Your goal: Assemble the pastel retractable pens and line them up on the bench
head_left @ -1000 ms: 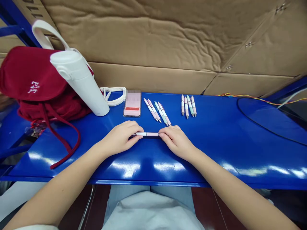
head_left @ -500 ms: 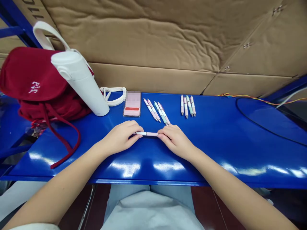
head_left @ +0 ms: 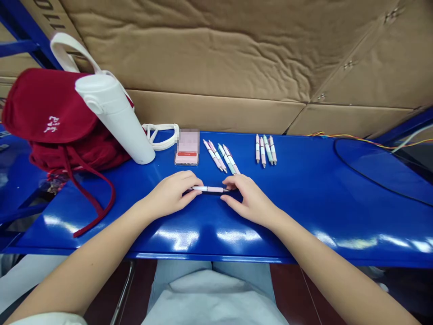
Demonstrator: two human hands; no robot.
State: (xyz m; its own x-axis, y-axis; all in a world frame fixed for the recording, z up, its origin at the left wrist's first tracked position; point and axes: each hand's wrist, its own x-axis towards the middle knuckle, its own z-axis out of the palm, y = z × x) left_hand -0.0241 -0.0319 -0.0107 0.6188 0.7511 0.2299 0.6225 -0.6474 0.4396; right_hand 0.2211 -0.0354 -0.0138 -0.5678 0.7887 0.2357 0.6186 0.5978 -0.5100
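Note:
Between my hands a white and pale pink pen (head_left: 214, 189) lies nearly level, its metal tip pointing right. My left hand (head_left: 172, 192) pinches the white end between thumb and fingers. Around the tip, my right hand (head_left: 252, 198) has thumb and fingers parted, holding nothing. Just beyond the hands several pens (head_left: 221, 156) in pink, white and mint lie slanted, some with metal tips showing. Farther right, another group of pens (head_left: 265, 150) lies roughly side by side, their lower ends grey and without visible metal tips.
A phone (head_left: 187, 158) lies left of the slanted pens. A white bottle (head_left: 118, 119) leans on a red bag (head_left: 50, 108), whose drawstring trails over the blue table (head_left: 304, 203). A black cable (head_left: 372, 174) curves along the right side. Brown padded cardboard (head_left: 216, 58) stands behind.
My right thumb and fingers have parted from the pen's right end, exposing its metal tip. My left hand keeps its pinch on the other end.

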